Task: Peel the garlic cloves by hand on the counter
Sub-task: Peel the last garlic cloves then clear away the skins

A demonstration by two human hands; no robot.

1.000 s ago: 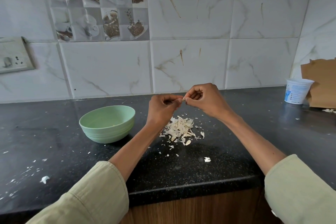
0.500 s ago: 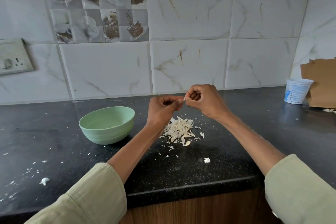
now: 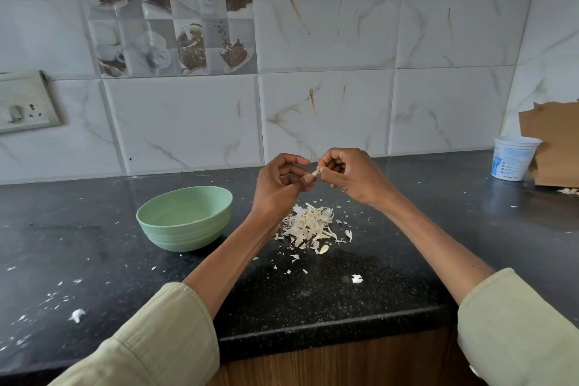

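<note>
Garlic clove (image 3: 315, 172) held in the air between both hands, above the counter (image 3: 313, 294) and just beyond the peel pile. Nearest the camera: two pale green sleeves (image 3: 163, 338), forearms bare, reaching forward over the counter edge. Loose white flakes lie below the forearms; one larger scrap (image 3: 356, 278) sits under the right arm, another (image 3: 77, 315) well to the left of the left sleeve. Peel pile (image 3: 308, 224) lies directly beneath the hands, partly behind the left wrist, with one whole-looking pale piece (image 3: 323, 249) at its near edge. Bowl (image 3: 185, 218), green, stands on the counter left of the left hand, near the forearm but apart; contents hard to make out. Left hand (image 3: 279, 183): fingers curled, thumb and fingertip closed against the clove's left end. Right hand (image 3: 351, 175): fingers curled in, pinching the clove's right end. Hands nearly touching at the clove. Farther right of the right hand, well apart: a white tub (image 3: 513, 161) with torn cardboard (image 3: 554, 141) behind it. Tiled wall (image 3: 329, 72) beyond; socket (image 3: 25, 103) far left.
</note>
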